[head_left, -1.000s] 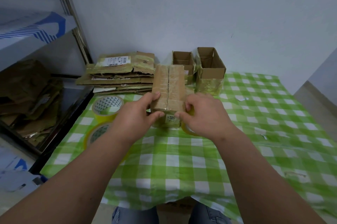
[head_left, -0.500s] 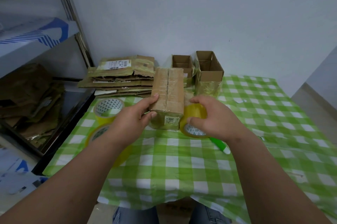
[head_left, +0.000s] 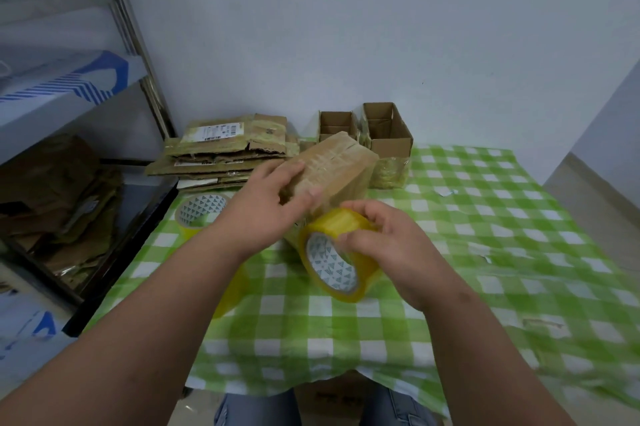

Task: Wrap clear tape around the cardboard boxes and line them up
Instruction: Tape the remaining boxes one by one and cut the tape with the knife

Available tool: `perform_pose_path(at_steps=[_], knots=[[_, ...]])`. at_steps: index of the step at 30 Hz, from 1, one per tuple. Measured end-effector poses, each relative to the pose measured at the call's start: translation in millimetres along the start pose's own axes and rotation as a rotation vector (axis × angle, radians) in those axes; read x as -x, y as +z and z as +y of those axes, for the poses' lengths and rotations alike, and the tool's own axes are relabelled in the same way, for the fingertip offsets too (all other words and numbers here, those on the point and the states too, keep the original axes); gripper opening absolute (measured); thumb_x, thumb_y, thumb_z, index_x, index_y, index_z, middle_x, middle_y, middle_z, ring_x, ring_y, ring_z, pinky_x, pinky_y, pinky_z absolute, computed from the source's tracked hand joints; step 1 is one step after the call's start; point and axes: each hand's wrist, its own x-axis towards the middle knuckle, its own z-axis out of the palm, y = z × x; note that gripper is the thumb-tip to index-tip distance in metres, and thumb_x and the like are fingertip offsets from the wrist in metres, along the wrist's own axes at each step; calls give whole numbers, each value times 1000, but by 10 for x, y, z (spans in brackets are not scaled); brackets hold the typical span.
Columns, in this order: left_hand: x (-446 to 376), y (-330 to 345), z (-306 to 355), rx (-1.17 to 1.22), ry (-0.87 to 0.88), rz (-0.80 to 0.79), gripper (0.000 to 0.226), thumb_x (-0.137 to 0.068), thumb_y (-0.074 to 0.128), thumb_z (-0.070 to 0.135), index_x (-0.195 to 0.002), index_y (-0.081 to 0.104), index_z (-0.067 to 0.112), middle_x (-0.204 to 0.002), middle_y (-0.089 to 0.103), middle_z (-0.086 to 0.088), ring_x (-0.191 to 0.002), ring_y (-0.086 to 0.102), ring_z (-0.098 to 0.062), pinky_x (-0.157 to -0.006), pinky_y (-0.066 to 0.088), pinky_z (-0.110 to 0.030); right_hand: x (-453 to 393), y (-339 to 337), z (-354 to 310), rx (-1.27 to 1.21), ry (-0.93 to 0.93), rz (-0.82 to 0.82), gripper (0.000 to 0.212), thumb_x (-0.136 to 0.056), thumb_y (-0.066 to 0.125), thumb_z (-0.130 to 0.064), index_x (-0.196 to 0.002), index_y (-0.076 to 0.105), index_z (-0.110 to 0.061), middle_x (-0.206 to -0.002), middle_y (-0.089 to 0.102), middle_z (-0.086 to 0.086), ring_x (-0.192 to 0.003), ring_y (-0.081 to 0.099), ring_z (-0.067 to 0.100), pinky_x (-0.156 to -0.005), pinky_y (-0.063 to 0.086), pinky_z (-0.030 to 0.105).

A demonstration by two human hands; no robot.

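Yellow tape roll half behind right hand

Soft, even light fell with faint shadows, the hands and tablecloth were motion-blurred, and the wide-angle edges bowed.

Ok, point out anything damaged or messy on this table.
The flattened cardboard stack at the back left is torn and ragged along its edges. White paper scraps litter the checked tablecloth on the right.
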Motion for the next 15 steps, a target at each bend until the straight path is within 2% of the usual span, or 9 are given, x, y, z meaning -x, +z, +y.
perform_pose_path(at_steps=[3, 5, 7, 11, 15], knots=[[-39, -10, 26, 6, -28, -40, 86, -76, 73, 56, -150, 39, 29, -159, 12, 9, -140, 31, -13, -110, 27, -25, 18, 46, 57, -113, -5, -2, 47, -67, 66, -24, -113, 63, -34, -110, 70, -1, -101, 67, 17, -95, 53, 48], [-82, -24, 24, 17, -43, -54, 89, -74, 79, 50, -150, 40, 27, -159, 13, 7, -140, 33, -16, -114, 30, -31, 29, 80, 122, -184, 12, -26, 49, -81, 70, -11, -124, 60, -30, -115, 69, -2, -105, 66, 15, -97, 53, 43], [-116, -24, -3, -12, -41, -65, 89, -74, 81, 46, -150, 40, 26, -157, 21, 3, -135, 39, -15, -112, 32, -29, 38, 127, 194, -219, 20, -37, 53, -89, 67, -4, -136, 53, -23, -119, 68, -2, -107, 66, 13, -95, 54, 36], [-178, -52, -68, -117, -16, -62, 88, -72, 81, 50, -148, 44, 24, -148, 35, 4, -119, 43, -6, -99, 31, -19, 28, 227, 301, -246, 36, -26, 56, -90, 70, -11, -140, 47, -25, -123, 68, 0, -110, 66, 13, -88, 54, 28], [-257, -145, -103, -219, 4, -103, 85, -73, 78, 55, -147, 46, 27, -144, 40, 5, -110, 44, -5, -94, 32, -20, 61, 299, 341, -250, 34, -70, 33, -96, 62, -13, -125, 57, -27, -107, 74, -7, -99, 70, 10, -83, 56, 28]])
